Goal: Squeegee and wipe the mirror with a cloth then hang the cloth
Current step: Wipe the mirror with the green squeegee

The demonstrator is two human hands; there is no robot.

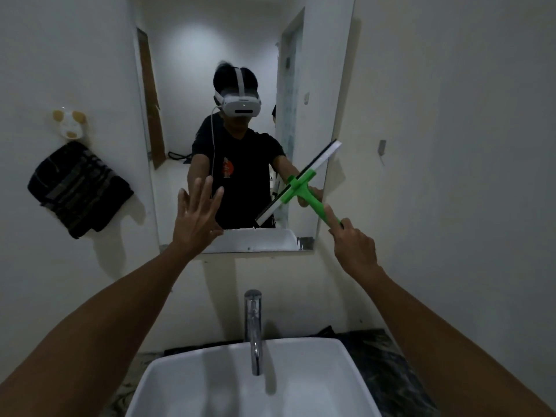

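I have the squeegee (pixel 301 182) in my right hand (pixel 355 251), the grip clenched round the low end of its green handle, with the forefinger laid along the shaft. From that grip the handle runs up toward 10 o'clock to the head, and the blade lies crosswise to it, its long axis running from 7 o'clock to 1 o'clock over the lower right part of the mirror (pixel 240 40). Whether the rubber edge is touching the glass I cannot tell. My left hand (pixel 195 218) is released, fingers spread, palm toward the glass at the mirror's lower left, grasping nothing.

The cloth (pixel 78 191) hangs dark on the wall at 9 o'clock from the mirror, under a small hook, so the left hand is much nearer to it. I judge the squeegee pass is in hand, and the wipe not yet begun. The blade's tilt will want levelling for a clean stroke.
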